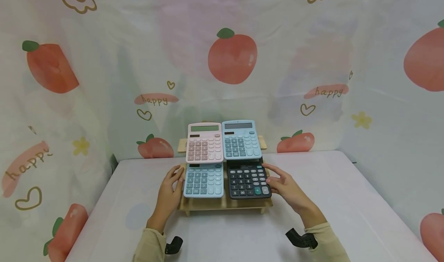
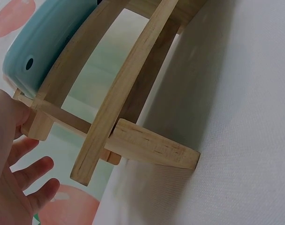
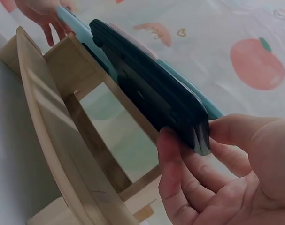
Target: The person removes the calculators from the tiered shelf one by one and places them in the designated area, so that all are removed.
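In the head view, a pink calculator (image 1: 204,142) and a light blue calculator (image 1: 241,140) lean side by side on the upper level of a wooden rack (image 1: 222,204). Below them are another light blue calculator (image 1: 203,181) on the left and a black calculator (image 1: 249,181) on the right. My right hand (image 1: 289,188) pinches the black calculator's right edge; in the right wrist view its underside (image 3: 151,96) stands tilted away from the rack. My left hand (image 1: 169,194) holds the rack's left end, thumb and forefinger at a slat end (image 2: 39,124), other fingers loose.
The rack stands on a white-covered table (image 1: 222,239) in front of a fruit-patterned backdrop (image 1: 232,104). Black wrist straps (image 1: 301,239) show at both sleeves. The rack's short foot (image 2: 156,145) rests on the cloth.
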A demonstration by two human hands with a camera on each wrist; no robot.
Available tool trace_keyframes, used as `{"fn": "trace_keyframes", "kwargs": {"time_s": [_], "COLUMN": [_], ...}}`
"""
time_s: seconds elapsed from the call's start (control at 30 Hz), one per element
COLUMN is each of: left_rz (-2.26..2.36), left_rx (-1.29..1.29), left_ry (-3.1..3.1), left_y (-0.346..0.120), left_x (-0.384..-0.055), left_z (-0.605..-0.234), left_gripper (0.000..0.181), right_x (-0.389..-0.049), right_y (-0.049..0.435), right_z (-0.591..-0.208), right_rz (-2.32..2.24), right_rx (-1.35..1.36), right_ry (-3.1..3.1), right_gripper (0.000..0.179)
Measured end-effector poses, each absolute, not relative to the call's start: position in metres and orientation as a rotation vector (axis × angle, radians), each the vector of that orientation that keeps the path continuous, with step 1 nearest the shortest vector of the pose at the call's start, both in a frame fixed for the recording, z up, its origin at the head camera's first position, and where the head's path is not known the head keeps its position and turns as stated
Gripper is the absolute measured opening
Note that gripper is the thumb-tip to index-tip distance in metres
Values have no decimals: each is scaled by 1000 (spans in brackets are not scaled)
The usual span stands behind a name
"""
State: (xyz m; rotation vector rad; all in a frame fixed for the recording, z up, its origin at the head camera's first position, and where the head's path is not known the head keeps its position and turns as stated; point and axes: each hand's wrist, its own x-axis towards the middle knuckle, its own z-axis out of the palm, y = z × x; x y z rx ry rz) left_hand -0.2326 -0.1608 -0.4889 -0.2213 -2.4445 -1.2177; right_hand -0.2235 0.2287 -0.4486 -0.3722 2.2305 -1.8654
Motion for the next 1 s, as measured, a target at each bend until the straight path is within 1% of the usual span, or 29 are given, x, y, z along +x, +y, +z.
{"fn": "trace_keyframes", "kwargs": {"time_s": [0.43, 0.8, 1.0], "left_rz": [-1228, -1249, -1247], "left_rx": [-233, -227, -230], "left_ry": [-2438, -2424, -2430], "left_y": [-161, -160, -161], "left_x": [-233, -233, -231], "left_z": [-487, -489, -487], "left_gripper": [40, 40, 40], "right_x": [-225, -225, -222], "right_y": [249, 263, 268], "right_z": [-445, -442, -441], "right_rz": [-1833, -1869, -1842], "right_rx": [-297, -362, -320], "right_ry": [2248, 2220, 2244], "right_gripper": [57, 55, 55]}}
